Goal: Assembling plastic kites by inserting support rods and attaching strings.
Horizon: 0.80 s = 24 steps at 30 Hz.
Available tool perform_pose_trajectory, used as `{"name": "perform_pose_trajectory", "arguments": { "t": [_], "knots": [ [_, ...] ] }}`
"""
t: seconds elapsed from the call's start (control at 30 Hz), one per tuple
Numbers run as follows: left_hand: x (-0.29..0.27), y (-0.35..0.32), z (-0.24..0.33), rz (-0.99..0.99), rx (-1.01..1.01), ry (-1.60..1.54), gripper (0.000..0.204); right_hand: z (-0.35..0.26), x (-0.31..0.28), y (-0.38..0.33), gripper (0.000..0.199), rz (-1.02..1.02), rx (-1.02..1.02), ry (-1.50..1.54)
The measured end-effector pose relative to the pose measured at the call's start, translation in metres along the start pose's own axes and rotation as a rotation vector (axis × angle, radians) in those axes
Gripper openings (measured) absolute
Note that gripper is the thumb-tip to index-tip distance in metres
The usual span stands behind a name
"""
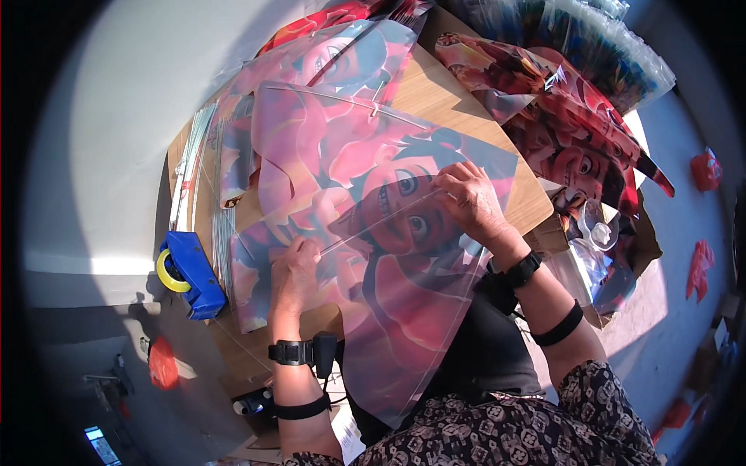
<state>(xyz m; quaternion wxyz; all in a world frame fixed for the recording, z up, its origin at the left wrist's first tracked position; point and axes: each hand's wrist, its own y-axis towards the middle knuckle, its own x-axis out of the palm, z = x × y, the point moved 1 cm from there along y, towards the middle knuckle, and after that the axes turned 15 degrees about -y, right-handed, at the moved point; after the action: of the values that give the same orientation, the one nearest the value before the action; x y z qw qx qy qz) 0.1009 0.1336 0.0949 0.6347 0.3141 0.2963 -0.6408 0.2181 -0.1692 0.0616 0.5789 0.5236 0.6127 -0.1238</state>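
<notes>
Wooden tabletop (447, 85), tilted in view. Translucent printed sheet (412, 279), cartoon face on it, lies over the tabletop's near part, lower tip hanging over the person's lap. Heap of printed sheets (579, 147) off the right edge. Blue tape dispenser (200, 276) at the left edge, below a bundle of white rods (186, 175). Right hand (470, 198): thumb and finger pinched on the upper end of a thin rod (373, 225) slanting across the sheet. Left hand (295, 268): fingers curled at the rod's lower end; knuckles hide the tips, so can't tell gripping from pressing.

Risks, my judgement: the sheet could slide lapward, since its tip hangs off unsupported; it could crease or tear if the hands pull unevenly; the rod could bow or slip out if one end is let go; the dispenser could get knocked off, sitting so near the edge.

Counts: one tabletop, one sheet under the hands, heaped sheets several (overlapping, no exact number), one dispenser with one yellow tape roll (170, 272), two hands, one rod between them, bundled rods too many to count.
</notes>
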Motion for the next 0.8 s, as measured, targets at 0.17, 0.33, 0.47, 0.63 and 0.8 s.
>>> {"name": "perform_pose_trajectory", "arguments": {
  "t": [0.17,0.33,0.47,0.63,0.8],
  "knots": [
    [0.001,-0.001,-0.005,-0.002,-0.008,0.017,0.006,-0.002,0.011,0.004,0.014,-0.051,-0.034,0.015],
    [0.0,0.004,-0.002,0.009,0.02,-0.007,0.007,-0.005,0.013,0.009,0.012,-0.06,-0.028,0.019],
    [-0.001,0.009,0.0,-0.013,0.017,0.023,0.006,-0.003,0.018,0.007,0.01,-0.081,-0.01,0.03],
    [0.006,0.012,0.002,-0.033,0.024,-0.008,0.006,-0.005,0.017,0.005,0.009,-0.049,-0.01,0.044],
    [0.02,0.024,0.019,-0.098,0.069,0.08,0.011,-0.006,0.016,0.002,0.009,-0.011,-0.018,0.068]
  ]
}}
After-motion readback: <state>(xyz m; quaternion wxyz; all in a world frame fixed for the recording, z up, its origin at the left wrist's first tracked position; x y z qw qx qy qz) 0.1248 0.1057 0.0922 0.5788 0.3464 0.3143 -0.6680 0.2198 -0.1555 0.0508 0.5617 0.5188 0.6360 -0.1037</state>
